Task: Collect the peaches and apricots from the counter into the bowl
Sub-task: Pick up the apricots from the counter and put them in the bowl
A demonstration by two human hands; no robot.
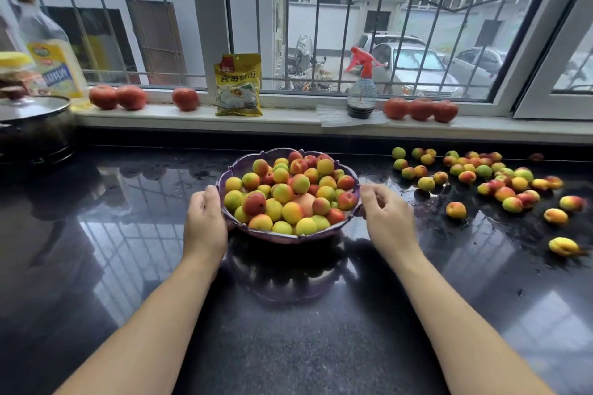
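Glossy black stone counter under barred window; scalloped purple bowl at centre, heaped with small yellow-red apricots and peaches; more loose fruit scattered well to right. Left hand cups bowl's left rim, fingers curled round it; right hand just beside right rim, fingers loosely bent, holding nothing. Steady bowl; add fruit gently, pile near full, may roll off.

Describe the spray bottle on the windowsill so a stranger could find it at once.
Look along the white windowsill behind the black counter. Right of the yellow packet stands the spray bottle, on a clear plastic sheet, left of three red fruits. It alone has a red trigger top and dark liquid at the bottom.
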